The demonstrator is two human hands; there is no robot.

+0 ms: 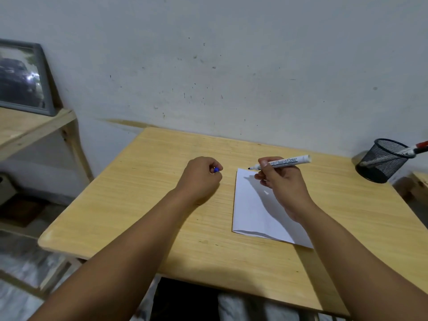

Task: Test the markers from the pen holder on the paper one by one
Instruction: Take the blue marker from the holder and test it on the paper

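Note:
My right hand [281, 184] grips a white board marker [287, 162], uncapped, its dark tip pointing left just above the top edge of the white paper [252, 214]. The paper lies on the wooden table [143, 205] and looks blank. My left hand [200, 179] is closed on the marker's blue cap [216, 170], left of the paper, resting on the table. At the far right stands a black mesh pen holder [382, 161] with a red-capped marker [416, 148] leaning out of it.
A grey wall rises right behind the table. To the left, a wooden shelf [34, 128] carries a framed picture [22, 77]. A second wooden surface [420, 181] shows at the right edge. The floor lies below the table's front edge.

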